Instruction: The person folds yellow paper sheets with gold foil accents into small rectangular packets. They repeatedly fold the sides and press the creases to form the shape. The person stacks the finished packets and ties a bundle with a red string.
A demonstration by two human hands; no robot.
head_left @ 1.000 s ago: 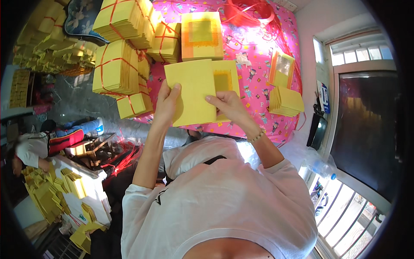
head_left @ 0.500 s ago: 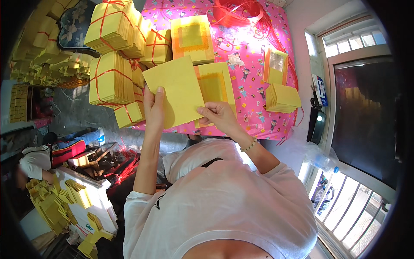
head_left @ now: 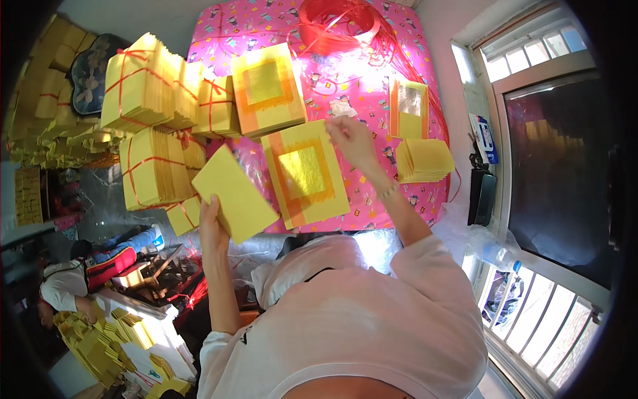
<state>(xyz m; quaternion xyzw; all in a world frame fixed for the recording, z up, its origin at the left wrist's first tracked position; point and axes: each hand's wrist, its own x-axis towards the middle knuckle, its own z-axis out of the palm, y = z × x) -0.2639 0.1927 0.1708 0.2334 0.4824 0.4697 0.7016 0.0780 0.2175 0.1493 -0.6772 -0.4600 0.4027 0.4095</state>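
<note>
My left hand (head_left: pixel 211 225) is closed on the edge of a plain yellow paper bundle (head_left: pixel 240 196), held tilted over the table's near left edge. In front of me lies a yellow paper sheet (head_left: pixel 271 158) with a shiny gold square framed in orange and an orange stripe along its left side. My right hand (head_left: pixel 352 141) is at that sheet's far right corner, thumb and fingers pinched there. Whether other sheets lie under it is hard to see. Just beyond is a thick stack (head_left: pixel 289 90) topped by a similar gold-square sheet.
Yellow bundles tied with red strips (head_left: pixel 143 83) are piled at the left. On the pink patterned tablecloth (head_left: pixel 372 193) are red strapping coils (head_left: pixel 339 26), a fanned yellow stack (head_left: pixel 425 159) and a silver-square sheet (head_left: pixel 409 126). A person (head_left: pixel 66 286) works at lower left; a window stands right.
My left hand has drawn the plain bundle left and nearer me, uncovering the gold-square sheet. My right hand has let go of the bundle and moved away from me to that sheet's far corner.
</note>
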